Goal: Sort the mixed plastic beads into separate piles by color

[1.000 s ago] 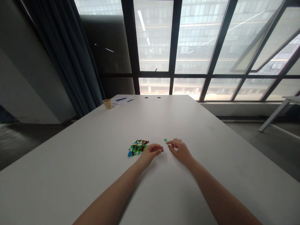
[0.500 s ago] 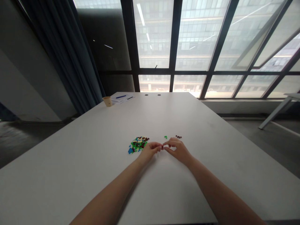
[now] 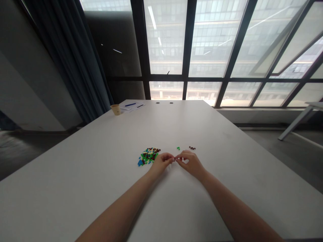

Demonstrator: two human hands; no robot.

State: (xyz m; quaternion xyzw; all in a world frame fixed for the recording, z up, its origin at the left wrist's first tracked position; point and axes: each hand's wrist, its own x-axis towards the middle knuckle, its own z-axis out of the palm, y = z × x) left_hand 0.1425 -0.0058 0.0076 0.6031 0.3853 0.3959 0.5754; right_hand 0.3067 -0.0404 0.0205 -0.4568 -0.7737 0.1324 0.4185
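Note:
My left hand (image 3: 162, 162) is closed in a pinch, its thumb and forefinger on a tiny dark red-brown building brick (image 3: 175, 159). From the other side my right hand (image 3: 190, 163) pinches the same piece, so the fingertips of both hands nearly meet. Fingers cover most of this piece, and its exact shape cannot be made out. Beside my left hand lies a pile of small building bricks (image 3: 148, 155) in green, blue, brown and cream. Just beyond my right hand are a few green bricks (image 3: 178, 148) and several dark brown bricks (image 3: 192, 148).
The white table (image 3: 186, 124) stretches away toward large windows. A paper cup (image 3: 115, 109) stands at its far left edge, beside papers (image 3: 126, 109) with a blue pen (image 3: 130, 104) and a dark pen (image 3: 140, 106). Two round dark discs (image 3: 164, 103) sit near the far edge.
The thumb and forefinger of my right hand have closed in on the small brick from slightly apart. My left hand stays nearly still. The view has tilted up very slightly.

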